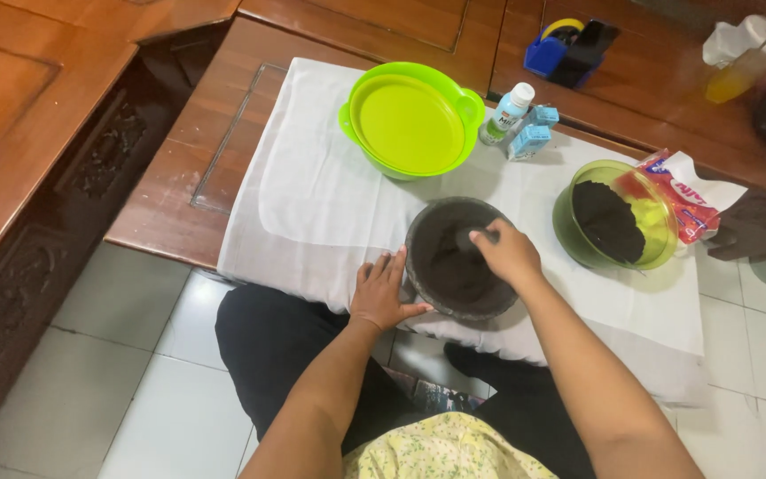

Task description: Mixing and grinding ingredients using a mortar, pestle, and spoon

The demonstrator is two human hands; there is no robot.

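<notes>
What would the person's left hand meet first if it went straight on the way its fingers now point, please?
The left hand lies flat on the white cloth, its thumb at the dark bowl, fingers pointing away from the body. Straight on lies only bare cloth, then probably the lime-green bowl; depth is hard to judge.

Head view (sole one) looks steeply down; close
</notes>
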